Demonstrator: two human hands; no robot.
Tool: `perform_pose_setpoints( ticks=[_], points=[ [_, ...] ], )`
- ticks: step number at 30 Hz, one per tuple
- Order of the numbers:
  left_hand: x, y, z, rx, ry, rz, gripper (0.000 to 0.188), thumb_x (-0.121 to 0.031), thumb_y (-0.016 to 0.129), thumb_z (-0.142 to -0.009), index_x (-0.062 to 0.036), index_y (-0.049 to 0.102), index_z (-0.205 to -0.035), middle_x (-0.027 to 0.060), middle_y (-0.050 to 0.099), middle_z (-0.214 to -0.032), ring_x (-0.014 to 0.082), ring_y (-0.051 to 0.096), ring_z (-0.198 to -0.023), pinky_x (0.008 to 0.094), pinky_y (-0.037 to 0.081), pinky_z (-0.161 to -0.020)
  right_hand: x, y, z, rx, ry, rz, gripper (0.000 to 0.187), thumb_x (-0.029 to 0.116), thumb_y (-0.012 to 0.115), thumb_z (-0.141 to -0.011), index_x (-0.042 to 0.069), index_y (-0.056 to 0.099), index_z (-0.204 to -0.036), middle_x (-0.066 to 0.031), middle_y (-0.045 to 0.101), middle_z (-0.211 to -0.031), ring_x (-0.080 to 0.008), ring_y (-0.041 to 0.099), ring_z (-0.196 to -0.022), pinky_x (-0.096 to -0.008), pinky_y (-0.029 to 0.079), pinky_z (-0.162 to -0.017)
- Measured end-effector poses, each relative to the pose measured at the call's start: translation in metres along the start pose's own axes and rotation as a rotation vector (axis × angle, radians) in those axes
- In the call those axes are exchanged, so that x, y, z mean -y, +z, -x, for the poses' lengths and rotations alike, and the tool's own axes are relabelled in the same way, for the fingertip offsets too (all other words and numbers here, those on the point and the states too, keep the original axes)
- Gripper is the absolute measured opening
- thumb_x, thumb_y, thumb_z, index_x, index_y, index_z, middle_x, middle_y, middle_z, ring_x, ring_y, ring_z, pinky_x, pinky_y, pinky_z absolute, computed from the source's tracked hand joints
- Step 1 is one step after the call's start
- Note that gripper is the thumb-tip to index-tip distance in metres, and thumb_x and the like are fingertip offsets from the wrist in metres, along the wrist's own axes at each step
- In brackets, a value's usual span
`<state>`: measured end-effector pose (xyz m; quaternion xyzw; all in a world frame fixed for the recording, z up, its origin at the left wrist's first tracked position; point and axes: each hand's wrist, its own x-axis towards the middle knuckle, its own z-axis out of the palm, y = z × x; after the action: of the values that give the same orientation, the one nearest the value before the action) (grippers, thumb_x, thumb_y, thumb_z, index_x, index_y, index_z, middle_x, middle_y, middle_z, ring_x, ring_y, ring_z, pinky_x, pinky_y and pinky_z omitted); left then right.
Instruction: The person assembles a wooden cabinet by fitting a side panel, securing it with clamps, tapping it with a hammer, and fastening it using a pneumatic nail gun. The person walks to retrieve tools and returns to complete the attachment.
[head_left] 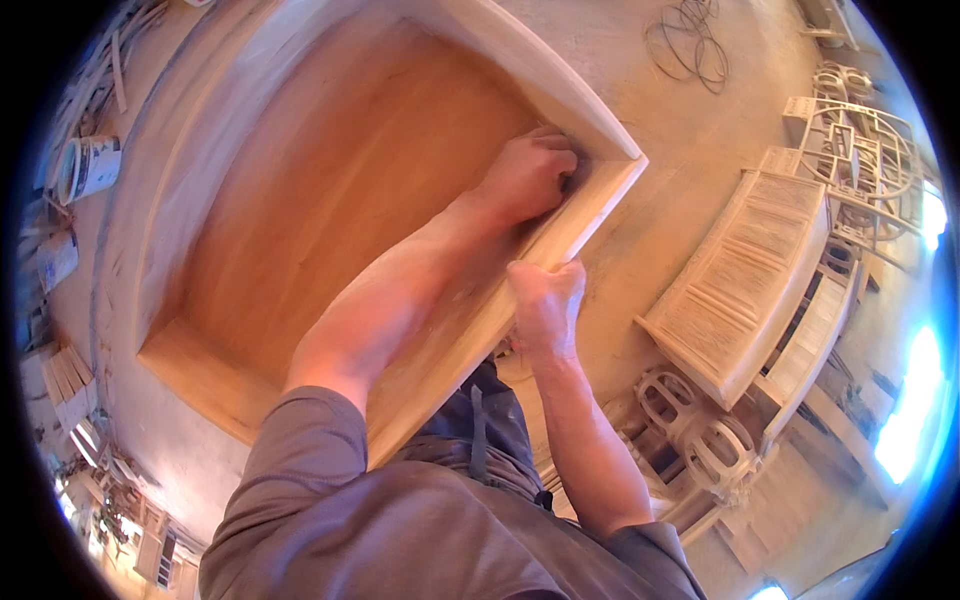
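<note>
A large open wooden box [350, 190], like a drawer, lies tilted in front of me, with a reddish-brown bottom and pale side boards. My left hand [528, 175] reaches inside it, closed and pressed against the inner side board near the far right corner. Something dark shows under its fingers, too hidden to name. Outside, my right hand [548, 300] grips the top edge of the box's right side board. Its thumb lies along the rim, while the other fingers are mostly out of sight.
To the right, a carved wooden panel piece [735, 280] lies on the dusty floor [650, 200] beside openwork wooden frames [705, 430]. A coiled cable [690, 45] is farther off. Paint-stained buckets [90, 165] and wood scraps [70, 385] line the left.
</note>
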<state>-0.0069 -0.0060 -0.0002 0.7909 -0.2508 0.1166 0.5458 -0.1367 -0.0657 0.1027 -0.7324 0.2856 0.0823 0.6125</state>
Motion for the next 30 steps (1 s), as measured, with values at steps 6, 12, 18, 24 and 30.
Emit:
perform_pose_setpoints(
  ticks=[6,12,18,24,30],
  points=[
    [-0.003,0.004,-0.008,-0.071,-0.010,-0.115,0.008,0.000,0.065,-0.062,-0.0040,0.059,-0.066,0.0128,0.062,-0.072,0.0339,0.063,-0.079,0.0446,0.054,-0.070,-0.001,-0.002,-0.002,0.048,-0.055,-0.010,0.030,-0.002,0.057,-0.077,-0.008,0.053,-0.106,-0.0085,0.061,-0.087,-0.0144,0.056,-0.074,-0.0313,0.049,-0.064],
    [0.003,0.001,-0.007,-0.021,0.035,-0.034,0.008,0.000,0.063,-0.060,-0.0042,0.058,-0.064,0.0130,0.060,-0.071,0.0352,0.061,-0.077,0.0454,0.053,-0.068,0.000,0.000,-0.001,0.043,-0.010,0.030,0.017,-0.001,0.057,-0.076,-0.006,0.055,-0.092,-0.0058,0.058,-0.076,-0.0137,0.052,-0.066,-0.0336,0.046,-0.057],
    [-0.003,0.001,-0.001,0.011,0.026,0.068,0.008,-0.008,0.067,-0.061,-0.0052,0.059,-0.063,0.0136,0.062,-0.075,0.0356,0.061,-0.083,0.0455,0.052,-0.073,-0.003,-0.011,0.001,0.082,-0.027,0.182,0.007,0.004,0.056,-0.076,-0.002,0.053,-0.076,-0.0018,0.050,-0.067,-0.0108,0.045,-0.060,-0.0342,0.037,-0.050],
    [-0.004,0.001,-0.005,0.015,-0.048,-0.017,0.008,-0.006,0.066,-0.061,-0.0043,0.061,-0.066,0.0131,0.067,-0.080,0.0355,0.063,-0.090,0.0449,0.054,-0.077,0.005,0.000,0.005,0.001,-0.008,-0.021,0.021,0.004,0.061,-0.076,-0.005,0.056,-0.095,-0.0073,0.056,-0.083,-0.0146,0.052,-0.071,-0.0314,0.045,-0.062],
    [0.004,0.008,-0.005,0.012,-0.037,0.006,0.009,-0.005,0.066,-0.059,-0.0039,0.060,-0.065,0.0137,0.066,-0.080,0.0355,0.063,-0.089,0.0448,0.053,-0.078,0.011,0.001,0.009,-0.003,0.082,-0.012,0.027,0.005,0.063,-0.076,-0.007,0.055,-0.098,-0.0097,0.058,-0.089,-0.0174,0.053,-0.077,-0.0325,0.048,-0.069]
  ],
)
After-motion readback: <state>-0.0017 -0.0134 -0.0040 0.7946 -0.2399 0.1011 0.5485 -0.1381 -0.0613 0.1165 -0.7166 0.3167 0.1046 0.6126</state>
